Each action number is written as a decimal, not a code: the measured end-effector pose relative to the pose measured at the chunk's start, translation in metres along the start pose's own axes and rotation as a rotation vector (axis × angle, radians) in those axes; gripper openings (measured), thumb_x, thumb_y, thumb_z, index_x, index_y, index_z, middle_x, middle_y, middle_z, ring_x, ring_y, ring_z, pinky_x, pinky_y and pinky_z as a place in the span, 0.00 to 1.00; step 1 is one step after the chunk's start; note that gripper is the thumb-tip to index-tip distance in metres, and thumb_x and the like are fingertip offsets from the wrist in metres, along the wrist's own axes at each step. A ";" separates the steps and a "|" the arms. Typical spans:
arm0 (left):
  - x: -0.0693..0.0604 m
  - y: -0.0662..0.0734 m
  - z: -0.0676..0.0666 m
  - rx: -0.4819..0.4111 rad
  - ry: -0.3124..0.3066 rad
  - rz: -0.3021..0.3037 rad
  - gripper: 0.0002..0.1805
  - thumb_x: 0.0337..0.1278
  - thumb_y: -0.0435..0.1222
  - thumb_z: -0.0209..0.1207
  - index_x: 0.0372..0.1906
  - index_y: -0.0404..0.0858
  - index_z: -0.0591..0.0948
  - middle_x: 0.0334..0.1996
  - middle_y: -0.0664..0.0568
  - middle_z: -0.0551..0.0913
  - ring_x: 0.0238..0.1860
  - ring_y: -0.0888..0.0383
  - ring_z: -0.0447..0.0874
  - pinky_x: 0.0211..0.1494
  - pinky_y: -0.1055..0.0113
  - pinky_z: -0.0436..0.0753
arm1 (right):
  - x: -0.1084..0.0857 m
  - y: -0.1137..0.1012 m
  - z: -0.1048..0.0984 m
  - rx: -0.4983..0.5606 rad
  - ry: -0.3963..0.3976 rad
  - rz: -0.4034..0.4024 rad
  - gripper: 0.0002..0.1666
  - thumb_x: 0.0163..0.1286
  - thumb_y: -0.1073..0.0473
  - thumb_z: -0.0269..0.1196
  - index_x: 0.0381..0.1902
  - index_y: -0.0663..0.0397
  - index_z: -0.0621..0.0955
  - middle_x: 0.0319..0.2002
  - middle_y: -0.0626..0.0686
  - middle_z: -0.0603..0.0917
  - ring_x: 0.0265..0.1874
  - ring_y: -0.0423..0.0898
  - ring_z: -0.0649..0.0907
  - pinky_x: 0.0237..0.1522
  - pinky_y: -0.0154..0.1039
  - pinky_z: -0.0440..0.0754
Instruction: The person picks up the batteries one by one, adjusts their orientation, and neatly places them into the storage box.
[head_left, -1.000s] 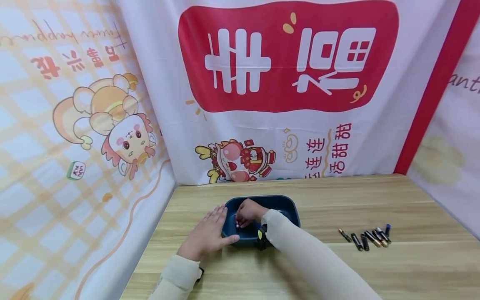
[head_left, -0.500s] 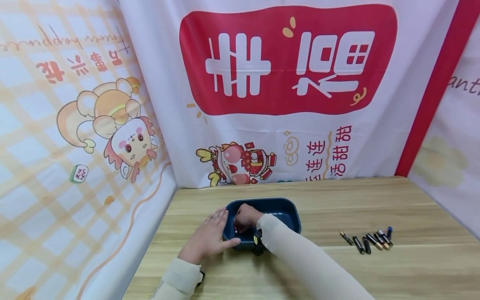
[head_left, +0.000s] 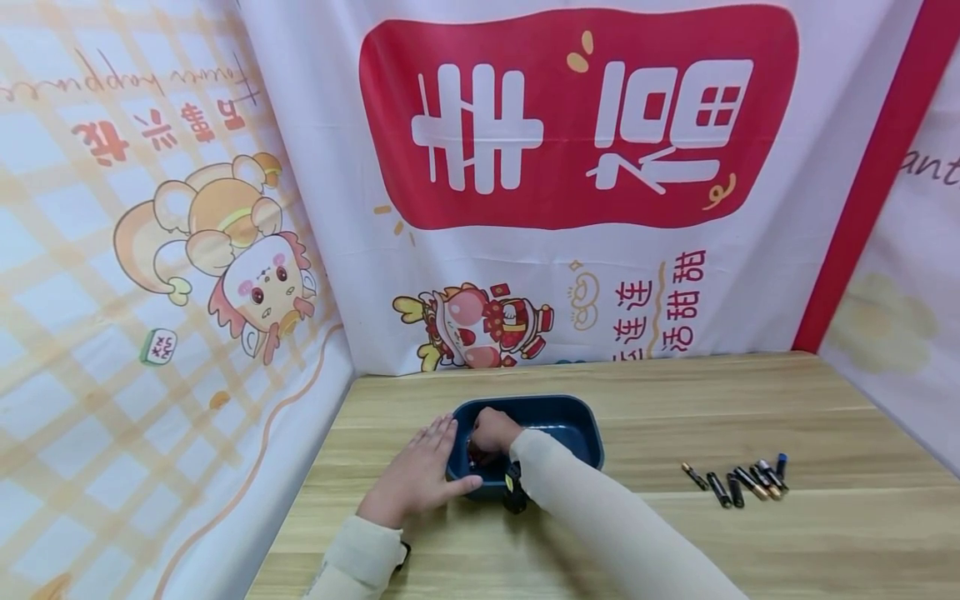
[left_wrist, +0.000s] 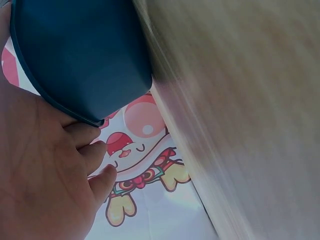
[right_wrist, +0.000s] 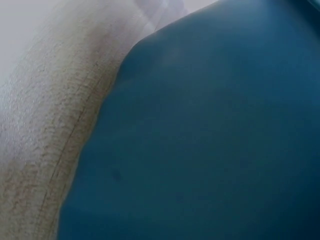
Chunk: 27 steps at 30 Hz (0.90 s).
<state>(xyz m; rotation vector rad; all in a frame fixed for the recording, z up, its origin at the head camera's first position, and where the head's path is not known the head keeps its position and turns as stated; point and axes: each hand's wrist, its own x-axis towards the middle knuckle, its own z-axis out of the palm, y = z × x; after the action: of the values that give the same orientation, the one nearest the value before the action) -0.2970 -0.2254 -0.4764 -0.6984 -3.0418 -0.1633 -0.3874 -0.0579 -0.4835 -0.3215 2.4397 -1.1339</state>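
A dark blue rectangular box [head_left: 558,408] with rounded corners stands on the table. My left hand [head_left: 420,471] rests against its left end, fingers fairly straight along the rim and thumb reaching across the near side. In the left wrist view, the fingertips of the left hand [left_wrist: 45,160] touch the rim of the box [left_wrist: 90,55]. My right hand [head_left: 493,433] is down inside the left end, its fingers curled at a small red-and-silver thing [head_left: 472,455], which they mostly hide. The right wrist view is filled by the outside wall of the box [right_wrist: 200,130]; no hand shows there.
Several batteries [head_left: 738,483], mostly black with some copper ends, lie loosely on the wooden table [head_left: 645,533] to the right. One with a blue end [head_left: 782,463] lies furthest right. Printed cloth [head_left: 577,275] hangs behind the table and at both sides.
My right hand has moved slightly left and deeper into the box's left end. My left hand stays on the rim. The batteries on the table lie as before.
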 end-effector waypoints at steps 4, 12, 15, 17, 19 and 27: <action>0.000 0.001 -0.001 -0.003 -0.003 0.000 0.56 0.57 0.72 0.42 0.77 0.35 0.50 0.77 0.45 0.46 0.76 0.50 0.42 0.74 0.52 0.47 | -0.001 0.000 0.000 -0.022 0.008 -0.003 0.10 0.68 0.64 0.60 0.25 0.55 0.82 0.25 0.53 0.84 0.24 0.48 0.84 0.27 0.41 0.84; -0.001 0.002 -0.001 -0.010 -0.009 -0.007 0.57 0.57 0.73 0.42 0.77 0.35 0.50 0.77 0.46 0.48 0.76 0.51 0.42 0.74 0.52 0.48 | -0.008 -0.004 0.000 -0.033 0.011 0.004 0.11 0.70 0.63 0.59 0.26 0.55 0.82 0.26 0.54 0.83 0.24 0.49 0.84 0.30 0.42 0.84; -0.001 0.001 -0.001 -0.012 -0.008 -0.006 0.56 0.57 0.73 0.42 0.77 0.35 0.50 0.77 0.46 0.47 0.76 0.51 0.42 0.74 0.51 0.48 | -0.008 -0.005 0.000 -0.042 0.009 0.006 0.11 0.70 0.62 0.60 0.26 0.55 0.82 0.25 0.54 0.83 0.24 0.48 0.84 0.29 0.41 0.84; 0.000 0.001 -0.001 -0.013 -0.001 -0.004 0.56 0.57 0.73 0.42 0.77 0.35 0.50 0.77 0.46 0.47 0.76 0.50 0.42 0.74 0.51 0.48 | -0.006 -0.004 0.000 -0.056 0.013 0.001 0.11 0.70 0.62 0.60 0.26 0.55 0.82 0.25 0.53 0.83 0.24 0.48 0.84 0.29 0.41 0.84; 0.000 0.000 -0.001 -0.012 0.008 0.001 0.56 0.57 0.72 0.42 0.77 0.34 0.51 0.76 0.45 0.48 0.76 0.50 0.43 0.74 0.51 0.49 | -0.004 -0.004 0.000 -0.065 0.014 -0.003 0.12 0.70 0.61 0.60 0.25 0.55 0.82 0.25 0.53 0.83 0.23 0.48 0.84 0.29 0.41 0.84; 0.001 0.000 -0.001 -0.011 -0.005 0.000 0.57 0.57 0.73 0.42 0.77 0.35 0.50 0.77 0.45 0.47 0.76 0.50 0.42 0.74 0.51 0.48 | -0.001 -0.001 -0.001 -0.044 0.000 -0.006 0.11 0.69 0.62 0.60 0.26 0.55 0.82 0.25 0.53 0.83 0.24 0.48 0.84 0.30 0.42 0.84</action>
<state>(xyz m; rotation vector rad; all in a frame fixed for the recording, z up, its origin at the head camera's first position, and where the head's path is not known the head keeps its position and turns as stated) -0.2984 -0.2251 -0.4758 -0.7009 -3.0481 -0.1789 -0.3873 -0.0575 -0.4824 -0.3433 2.4682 -1.0836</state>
